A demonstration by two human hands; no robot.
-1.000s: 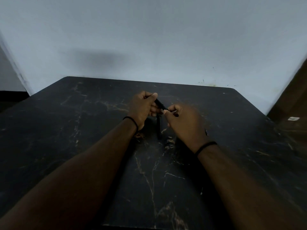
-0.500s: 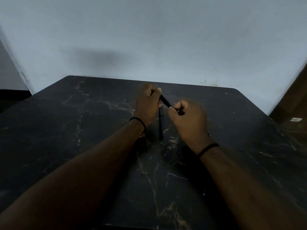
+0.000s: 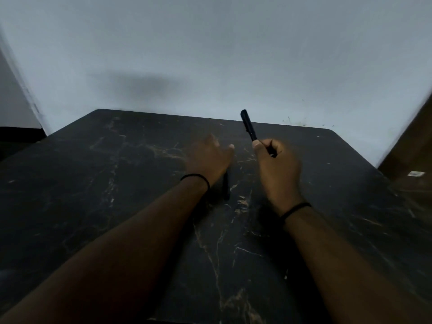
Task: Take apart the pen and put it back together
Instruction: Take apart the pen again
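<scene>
The right hand [image 3: 278,169] is curled tight around one black pen piece [image 3: 249,125], which sticks up and points at the far edge of the table [image 3: 93,206]. The left hand [image 3: 209,157] is flat and spread, holding nothing, low over the middle of the table. A second black piece [image 3: 226,187] lies on the table just beside the left wrist (partly hidden by it).

The lying piece is thin, round and smooth, so I think a bump from the wrist could roll it away. It is also dark on a dark top, so easy to lose. The table looks hard and shiny, with pale cracks like marble.
</scene>
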